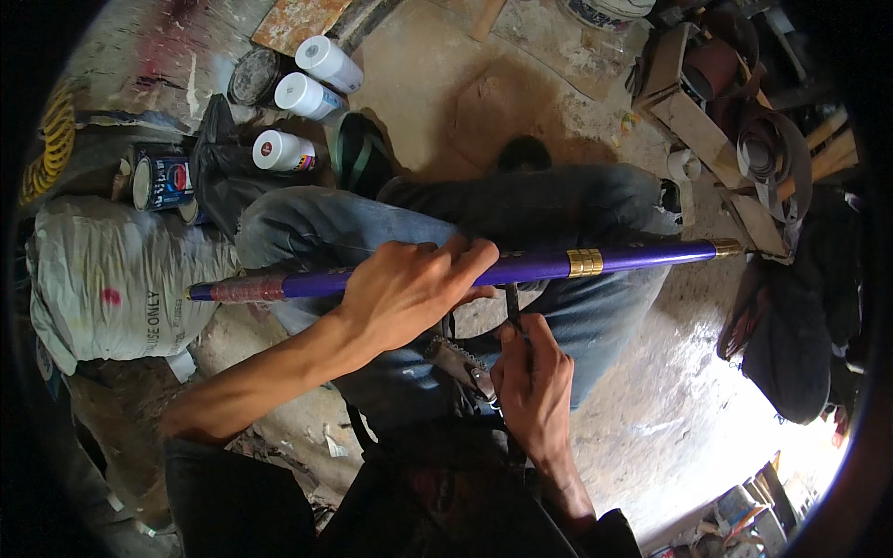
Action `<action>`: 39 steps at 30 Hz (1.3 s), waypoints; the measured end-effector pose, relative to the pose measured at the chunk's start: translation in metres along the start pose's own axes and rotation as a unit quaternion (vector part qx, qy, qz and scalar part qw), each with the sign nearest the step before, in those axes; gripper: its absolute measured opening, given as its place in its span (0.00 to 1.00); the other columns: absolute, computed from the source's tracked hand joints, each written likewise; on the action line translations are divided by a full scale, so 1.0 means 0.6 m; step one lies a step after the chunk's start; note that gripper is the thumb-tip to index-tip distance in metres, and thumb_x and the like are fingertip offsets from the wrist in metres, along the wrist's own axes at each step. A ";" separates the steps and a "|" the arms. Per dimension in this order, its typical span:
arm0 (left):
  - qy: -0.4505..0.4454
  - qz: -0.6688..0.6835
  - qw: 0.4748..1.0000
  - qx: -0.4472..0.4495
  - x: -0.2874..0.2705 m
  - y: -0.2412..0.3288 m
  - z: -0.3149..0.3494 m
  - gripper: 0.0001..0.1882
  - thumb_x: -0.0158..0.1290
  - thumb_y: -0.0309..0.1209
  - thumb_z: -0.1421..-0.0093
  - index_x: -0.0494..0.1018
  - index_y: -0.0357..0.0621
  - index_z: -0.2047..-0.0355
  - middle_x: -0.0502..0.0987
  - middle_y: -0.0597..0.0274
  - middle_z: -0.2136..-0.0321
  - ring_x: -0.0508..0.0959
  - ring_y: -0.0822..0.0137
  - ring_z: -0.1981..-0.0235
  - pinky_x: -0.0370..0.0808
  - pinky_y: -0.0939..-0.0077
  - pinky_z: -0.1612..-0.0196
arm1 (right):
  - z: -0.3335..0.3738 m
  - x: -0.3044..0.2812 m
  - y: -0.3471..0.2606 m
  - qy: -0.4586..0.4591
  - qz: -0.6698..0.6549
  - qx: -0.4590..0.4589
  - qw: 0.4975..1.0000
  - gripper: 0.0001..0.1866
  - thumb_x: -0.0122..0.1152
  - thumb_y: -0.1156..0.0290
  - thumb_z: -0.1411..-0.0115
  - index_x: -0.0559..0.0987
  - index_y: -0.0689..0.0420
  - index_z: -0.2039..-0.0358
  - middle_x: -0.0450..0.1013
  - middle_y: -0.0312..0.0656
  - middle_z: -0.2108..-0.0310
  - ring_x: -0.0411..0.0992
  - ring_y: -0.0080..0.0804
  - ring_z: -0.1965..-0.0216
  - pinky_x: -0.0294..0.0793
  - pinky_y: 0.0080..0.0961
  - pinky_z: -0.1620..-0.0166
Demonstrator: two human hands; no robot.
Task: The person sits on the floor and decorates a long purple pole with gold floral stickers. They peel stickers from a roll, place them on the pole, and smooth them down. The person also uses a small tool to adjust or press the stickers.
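Observation:
A long purple tube (pixel 651 256) with gold bands, shaped much like a flute, lies crosswise over my bent legs. Its right end is gold, and its left end carries a reddish see-through wrapping. My left hand (pixel 405 288) is closed around the tube left of its middle. Below it, my right hand (pixel 533 377) grips a thin dark flat tool (pixel 513 302) held upright. The tool's upper end meets the tube's near side, just right of my left fingers; whether it touches cannot be told. My right fist hides the tool's lower part.
White-capped spray cans (pixel 302 95) and a paint tin (pixel 160 182) stand at the far left. A pale sack (pixel 121 279) sits at my left. To the right are a wooden crate (pixel 693 107) and rolls of sandpaper (pixel 767 149). Dark cloth (pixel 791 325) hangs beyond my right knee.

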State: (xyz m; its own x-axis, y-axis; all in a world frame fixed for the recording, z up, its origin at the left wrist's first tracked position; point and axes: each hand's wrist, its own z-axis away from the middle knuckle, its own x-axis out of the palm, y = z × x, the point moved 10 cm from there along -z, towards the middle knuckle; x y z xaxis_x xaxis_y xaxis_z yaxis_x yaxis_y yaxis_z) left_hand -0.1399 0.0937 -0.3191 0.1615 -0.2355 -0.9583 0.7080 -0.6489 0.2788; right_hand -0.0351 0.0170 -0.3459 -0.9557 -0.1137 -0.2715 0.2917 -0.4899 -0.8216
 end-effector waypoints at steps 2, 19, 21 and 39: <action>0.000 -0.002 1.000 0.000 -0.003 0.000 0.001 0.19 0.47 0.48 0.37 0.66 0.44 0.61 0.73 0.60 0.77 0.78 0.63 0.82 0.73 0.74 0.82 | 0.002 0.002 0.002 -0.002 -0.011 0.012 1.000 0.04 0.50 0.78 0.37 0.70 0.63 0.62 0.62 0.50 0.85 0.59 0.35 0.88 0.61 0.28 0.81; 0.003 0.000 1.000 0.002 -0.019 0.001 -0.003 0.19 0.47 0.47 0.36 0.66 0.43 0.60 0.74 0.60 0.77 0.78 0.64 0.83 0.74 0.75 0.82 | 0.005 -0.003 -0.014 0.002 -0.013 0.023 1.000 0.09 0.48 0.71 0.33 0.67 0.61 0.70 0.62 0.34 0.88 0.58 0.15 0.85 0.57 0.20 0.82; 0.004 -0.005 1.000 0.004 -0.018 0.002 -0.003 0.19 0.47 0.47 0.36 0.66 0.43 0.60 0.74 0.60 0.77 0.78 0.64 0.83 0.74 0.75 0.82 | 0.004 -0.003 -0.012 0.003 -0.014 0.024 1.000 0.09 0.48 0.71 0.33 0.67 0.61 0.70 0.62 0.34 0.88 0.58 0.15 0.85 0.57 0.20 0.82; -0.006 -0.013 1.000 0.004 -0.007 0.003 -0.005 0.19 0.47 0.47 0.36 0.66 0.43 0.60 0.74 0.60 0.77 0.78 0.64 0.83 0.74 0.75 0.83 | 0.000 -0.005 -0.007 0.011 -0.022 0.014 1.000 0.08 0.49 0.73 0.34 0.67 0.62 0.69 0.62 0.35 0.88 0.58 0.16 0.85 0.56 0.20 0.82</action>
State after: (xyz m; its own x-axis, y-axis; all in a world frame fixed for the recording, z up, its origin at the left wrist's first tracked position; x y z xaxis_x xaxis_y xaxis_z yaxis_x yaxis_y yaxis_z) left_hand -0.1372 0.0957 -0.3145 0.1351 -0.2271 -0.9645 0.7065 -0.6604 0.2544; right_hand -0.0336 0.0194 -0.3417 -0.9664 -0.0727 -0.2467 0.2480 -0.5182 -0.8185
